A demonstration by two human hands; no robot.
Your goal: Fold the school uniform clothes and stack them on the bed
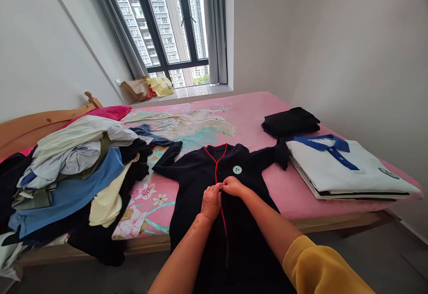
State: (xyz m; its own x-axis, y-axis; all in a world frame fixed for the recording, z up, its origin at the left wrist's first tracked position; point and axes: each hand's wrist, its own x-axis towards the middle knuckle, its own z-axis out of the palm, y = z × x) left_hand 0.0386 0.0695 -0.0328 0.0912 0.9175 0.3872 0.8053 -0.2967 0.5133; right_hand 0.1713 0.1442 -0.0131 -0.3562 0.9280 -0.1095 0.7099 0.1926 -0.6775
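A black cardigan [194,182] with red edging down its front and a round white-and-green badge lies face up on the bed, its sleeves spread to both sides. Its lower part hangs over the bed's front edge. My left hand [211,201] and my right hand [233,186] meet at the front opening, below the neckline. Both have their fingers pinched on the cardigan's red-edged front. The fingertips cover whatever small part, perhaps a button, lies between them.
A heap of mixed clothes [73,169] fills the bed's left side. On the right are a stack of folded shirts [354,169], a white one with blue collar on top, and folded black clothes [290,122]. Bags [160,86] sit on the windowsill.
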